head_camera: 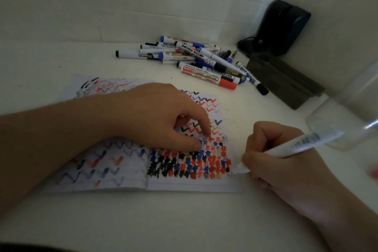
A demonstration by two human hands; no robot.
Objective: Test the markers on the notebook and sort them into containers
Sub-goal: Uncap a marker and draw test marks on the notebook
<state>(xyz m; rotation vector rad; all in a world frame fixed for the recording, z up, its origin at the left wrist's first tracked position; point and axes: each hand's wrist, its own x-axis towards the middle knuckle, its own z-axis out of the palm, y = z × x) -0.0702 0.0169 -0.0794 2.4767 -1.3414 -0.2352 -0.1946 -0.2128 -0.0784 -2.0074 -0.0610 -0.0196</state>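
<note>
An open notebook (173, 182) lies on the white table, its pages covered with red, blue and black zigzags and blots. My left hand (163, 116) rests on the right page, fingertips pressing the paper near the blots. My right hand (274, 161) grips a white marker (294, 145), whose tip touches the notebook's lower right edge. I cannot make out whether the left fingers pinch anything. A pile of several markers (196, 59) lies behind the notebook.
A clear plastic container (351, 120) stands at the right, just beyond the marker's rear end. A dark box-like case (284, 80) lies right of the pile, and a black device (282, 26) leans in the corner against the wall.
</note>
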